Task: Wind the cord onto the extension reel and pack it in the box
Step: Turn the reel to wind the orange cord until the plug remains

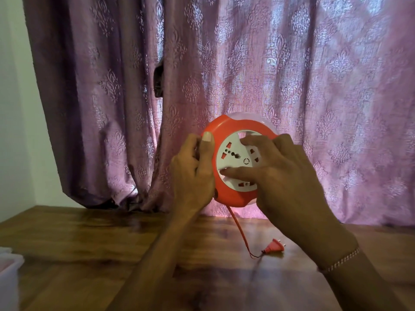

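Upright, the reel faces the camera, left hand gripping its rim, right hand spread on its face.

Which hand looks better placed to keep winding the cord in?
Probably the right hand: its fingers lie on the reel's white socket face, ready to turn it. The left hand grips the rim, steadying it. The cord hangs down to the plug.

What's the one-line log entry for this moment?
left hand grips reel rim | right hand fingers on socket face | cord hanging | plug on table
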Demonstrator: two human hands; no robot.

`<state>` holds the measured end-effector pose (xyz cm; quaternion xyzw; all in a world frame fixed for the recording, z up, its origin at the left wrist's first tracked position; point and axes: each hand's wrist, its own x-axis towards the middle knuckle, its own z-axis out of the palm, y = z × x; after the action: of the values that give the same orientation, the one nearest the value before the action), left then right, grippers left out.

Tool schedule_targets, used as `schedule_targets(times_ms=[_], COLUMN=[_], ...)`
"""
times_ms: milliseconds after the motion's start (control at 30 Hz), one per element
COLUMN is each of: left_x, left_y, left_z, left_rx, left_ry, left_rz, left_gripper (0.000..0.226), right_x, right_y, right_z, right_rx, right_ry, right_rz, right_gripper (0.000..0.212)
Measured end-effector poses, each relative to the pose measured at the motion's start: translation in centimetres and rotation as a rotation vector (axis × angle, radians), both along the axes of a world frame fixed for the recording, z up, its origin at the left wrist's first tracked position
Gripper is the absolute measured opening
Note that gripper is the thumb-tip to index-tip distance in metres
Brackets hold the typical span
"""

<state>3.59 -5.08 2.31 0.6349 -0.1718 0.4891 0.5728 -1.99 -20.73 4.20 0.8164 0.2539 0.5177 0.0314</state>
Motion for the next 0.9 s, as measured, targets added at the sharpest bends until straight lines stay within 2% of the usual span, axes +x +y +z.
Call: schedule_targets(times_ms=[133, 233, 367, 633, 800, 900], left_x=[0.2, 0.3, 0.3, 0.0, -0.2, -0.3], left_y=[0.0, 0.0, -0.1, -0.7, -0.4, -0.2], left_z=[-0.1, -0.1, -0.2, -0.2, 0.0, 0.1], left_rx=[0.044, 0.062, 0.058, 0.026, -0.036, -0.043], left_ry=[-0.026, -0.045, -0.046, -0.031, -0.017, -0.007], left_rz=[0.026, 0.054, 0.072, 0.012, -0.006, -0.008], left_gripper=[0.040, 0.036, 0.043, 0.046, 0.052, 0.057], right_x=[-0.1, 0.1, 0.5, 0.5, 0.8, 1.0], right_y=[0.2, 0.3, -0.2, 0.7, 0.6, 0.2], right_z=[-0.2, -0.2, -0.2, -0.6, -0.5, -0.2], right_rx=[0.000, 0.017, 0.042, 0.493, 0.385, 0.337], right_ry=[0.008, 0.003, -0.007, -0.028, -0.033, -0.084], right_rz=[-0.033, -0.036, -0.049, -0.014, 0.120, 0.234], right_gripper=[0.057, 0.047, 0.053, 0.066, 0.060, 0.035])
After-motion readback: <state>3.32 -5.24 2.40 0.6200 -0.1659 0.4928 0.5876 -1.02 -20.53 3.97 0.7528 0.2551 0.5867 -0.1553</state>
